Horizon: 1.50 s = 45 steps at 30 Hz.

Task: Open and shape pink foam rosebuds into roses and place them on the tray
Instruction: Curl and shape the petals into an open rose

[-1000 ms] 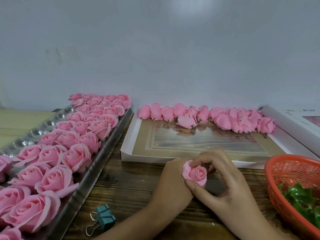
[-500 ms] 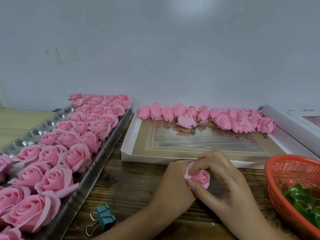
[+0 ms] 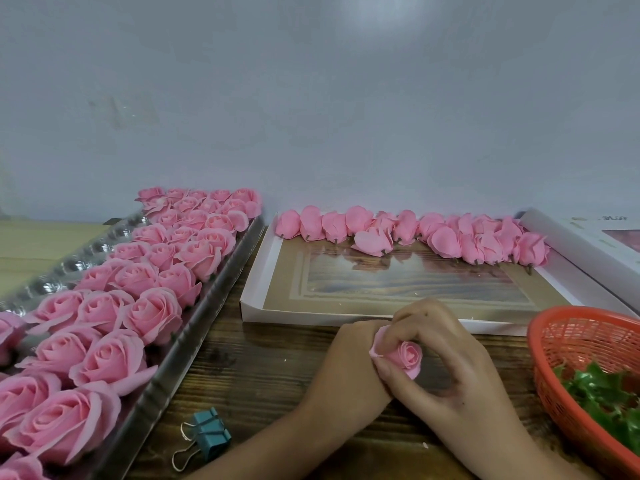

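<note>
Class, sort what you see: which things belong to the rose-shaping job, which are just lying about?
In the job: held rose, left hand, right hand, rosebuds, white box, tray, finished roses.
Lying about: binder clip, orange basket, green leaves.

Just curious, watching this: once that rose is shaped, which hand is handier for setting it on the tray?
Probably the left hand: it holds the rose and lies nearer the tray, while the right hand pinches it from the far side.

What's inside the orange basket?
Green leaves lie in the orange basket. Its near part is cut off by the frame, and whatever lies beneath the leaves is covered.
</note>
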Tool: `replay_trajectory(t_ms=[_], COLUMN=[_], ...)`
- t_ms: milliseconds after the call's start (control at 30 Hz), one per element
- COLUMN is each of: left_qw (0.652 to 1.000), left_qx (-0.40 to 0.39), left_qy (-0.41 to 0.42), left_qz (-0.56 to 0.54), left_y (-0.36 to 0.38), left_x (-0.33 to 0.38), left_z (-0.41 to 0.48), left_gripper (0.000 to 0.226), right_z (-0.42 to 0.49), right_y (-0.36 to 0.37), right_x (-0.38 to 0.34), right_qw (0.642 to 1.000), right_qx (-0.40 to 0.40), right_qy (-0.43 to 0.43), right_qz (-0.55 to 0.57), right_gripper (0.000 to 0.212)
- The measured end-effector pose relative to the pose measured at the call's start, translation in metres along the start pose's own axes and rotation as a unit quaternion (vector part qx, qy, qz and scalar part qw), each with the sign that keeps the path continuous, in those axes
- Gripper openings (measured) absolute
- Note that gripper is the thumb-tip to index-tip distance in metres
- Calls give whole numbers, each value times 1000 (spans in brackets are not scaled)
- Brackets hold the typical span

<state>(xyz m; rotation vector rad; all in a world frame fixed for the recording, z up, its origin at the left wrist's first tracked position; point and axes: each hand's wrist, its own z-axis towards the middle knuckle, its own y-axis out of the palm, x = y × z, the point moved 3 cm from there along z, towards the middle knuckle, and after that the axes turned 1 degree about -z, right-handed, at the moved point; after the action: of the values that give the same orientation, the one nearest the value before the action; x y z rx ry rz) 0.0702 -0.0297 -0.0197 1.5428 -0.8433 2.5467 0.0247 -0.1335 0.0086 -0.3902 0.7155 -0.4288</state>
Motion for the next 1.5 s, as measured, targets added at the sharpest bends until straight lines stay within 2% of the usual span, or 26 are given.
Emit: replay_trajectory(t_ms=[100,267,400,533,733,833,1000,1200,1267,1500], left_qw=[1000,1000,999,999,996,995,995,996,995,995], left_qx=[7,16,12,29,42,85,80,92,96,83], left_qy=[-2,-13,-28,-10,-40,-38,-21,-11,-10,-35], left_qz=[-9,-18,-14,-18,-68,-19,50,18,5,34], left_y=[0,-5,-7,-8,-9,-14,-12,-14,-14,-12], left_x=[0,7,10,13,7,8,10,12,13,7], left_z=[0,2,5,4,2,2,3,2,2,3], left_gripper=[19,18,13,13,17,36,38,42,38,47], right_z=[1,-1,0,0,-2,-3,-3,-3,-3,-2], right_y=[1,-1,-4,-1,-1,-4,0,1,1,1], right_x=[2,1,-1,2,6,10,15,17,18,18], right_qw=[1000,1000,1000,1000,998,993,987,973,973,970], right_qx=[-8,-5,21,0,13,47,27,31,30,25], right_qy=[8,22,8,25,63,97,122,147,151,163], right_qz=[0,7,9,16,27,56,100,173,169,181], right_gripper=[5,19,17,18,35,28,17,15,14,22])
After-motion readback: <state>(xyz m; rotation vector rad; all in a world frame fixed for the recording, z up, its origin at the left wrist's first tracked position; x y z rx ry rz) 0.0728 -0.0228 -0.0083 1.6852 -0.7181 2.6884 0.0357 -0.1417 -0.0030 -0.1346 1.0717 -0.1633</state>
